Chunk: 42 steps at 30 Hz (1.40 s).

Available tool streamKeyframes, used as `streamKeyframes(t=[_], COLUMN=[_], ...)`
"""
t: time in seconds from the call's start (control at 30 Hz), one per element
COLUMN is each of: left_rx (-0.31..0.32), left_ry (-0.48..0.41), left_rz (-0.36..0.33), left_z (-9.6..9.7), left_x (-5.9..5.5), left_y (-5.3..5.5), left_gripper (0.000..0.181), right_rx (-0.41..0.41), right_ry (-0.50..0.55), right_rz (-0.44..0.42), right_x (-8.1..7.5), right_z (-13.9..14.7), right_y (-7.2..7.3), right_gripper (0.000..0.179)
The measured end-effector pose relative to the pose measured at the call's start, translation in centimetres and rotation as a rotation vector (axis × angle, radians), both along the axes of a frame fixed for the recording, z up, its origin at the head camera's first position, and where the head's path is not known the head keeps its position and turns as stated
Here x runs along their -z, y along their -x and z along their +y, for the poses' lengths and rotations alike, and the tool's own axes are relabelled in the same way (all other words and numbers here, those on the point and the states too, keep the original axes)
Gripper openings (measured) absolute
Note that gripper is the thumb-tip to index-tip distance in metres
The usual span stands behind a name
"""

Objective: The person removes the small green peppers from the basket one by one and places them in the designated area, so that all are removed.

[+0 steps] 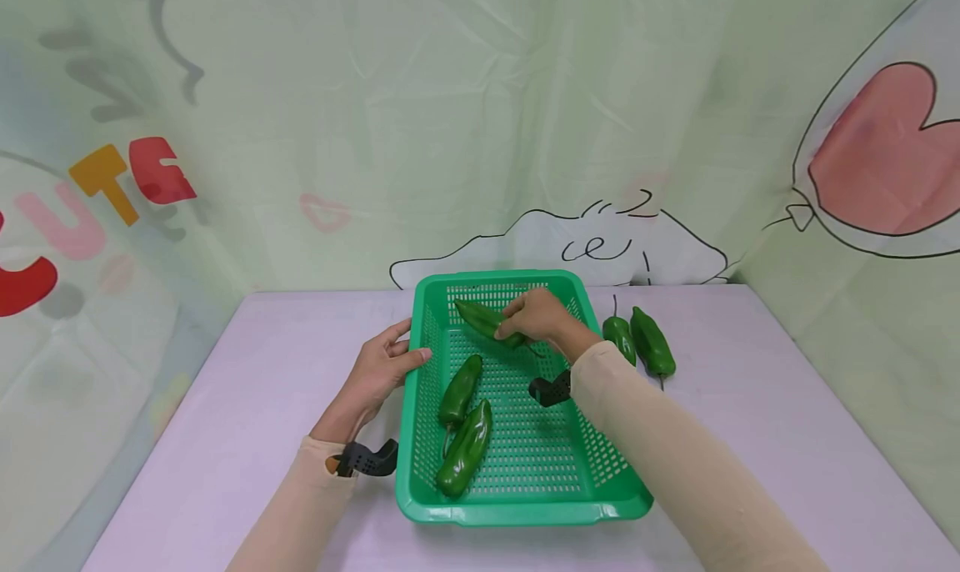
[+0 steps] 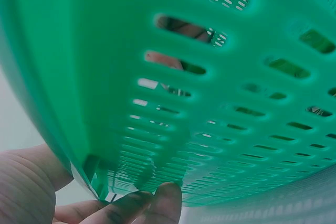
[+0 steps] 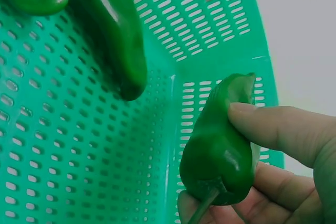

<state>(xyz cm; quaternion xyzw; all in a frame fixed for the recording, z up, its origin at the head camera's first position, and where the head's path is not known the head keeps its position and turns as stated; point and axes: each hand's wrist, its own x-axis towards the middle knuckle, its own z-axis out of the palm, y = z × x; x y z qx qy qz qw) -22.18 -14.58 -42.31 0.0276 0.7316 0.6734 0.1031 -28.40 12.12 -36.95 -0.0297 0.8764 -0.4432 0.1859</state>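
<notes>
My left hand (image 1: 381, 370) grips the left side of a green plastic basket (image 1: 525, 514), thumb over the rim and fingers against the outer wall. In the left wrist view, the fingertips (image 2: 167, 200) press the slotted wall from outside. Inside the basket's far end, my right hand (image 1: 542, 315) pinches a green pepper (image 1: 480, 315) between thumb and fingers, its stem toward me. The right wrist view shows that pepper (image 3: 218, 153) near the slotted wall. Two more peppers lie on the basket floor at the left: a shorter one (image 1: 461, 390) and a longer one (image 1: 467, 451).
On the pale table (image 1: 315, 326), right of the basket, lie two peppers, one (image 1: 618, 338) partly hidden by the right sleeve and another (image 1: 652, 343) beside it. A printed cloth backdrop (image 1: 450, 138) hangs behind and along both sides.
</notes>
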Motion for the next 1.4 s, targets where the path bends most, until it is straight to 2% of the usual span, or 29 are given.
streamKeyframes(t=[0.57, 0.8, 1.4], left_rx=[-0.004, -0.005, -0.006], left_ry=[0.002, 0.004, 0.008], left_rz=[-0.004, 0.000, 0.015], left_z=[0.0, 0.0, 0.0], left_x=[-0.1, -0.1, 0.0], left_y=[-0.1, -0.2, -0.1], left_gripper=[0.069, 0.069, 0.069], right_rx=[0.031, 0.046, 0.111], right_ry=[0.078, 0.151, 0.141], right_rz=[-0.001, -0.047, -0.013], right_x=[-1.7, -2.4, -3.6], right_z=[1.1, 2.2, 5.5], right_y=[-1.4, -1.9, -3.1], right_gripper=[0.051, 0.053, 0.058])
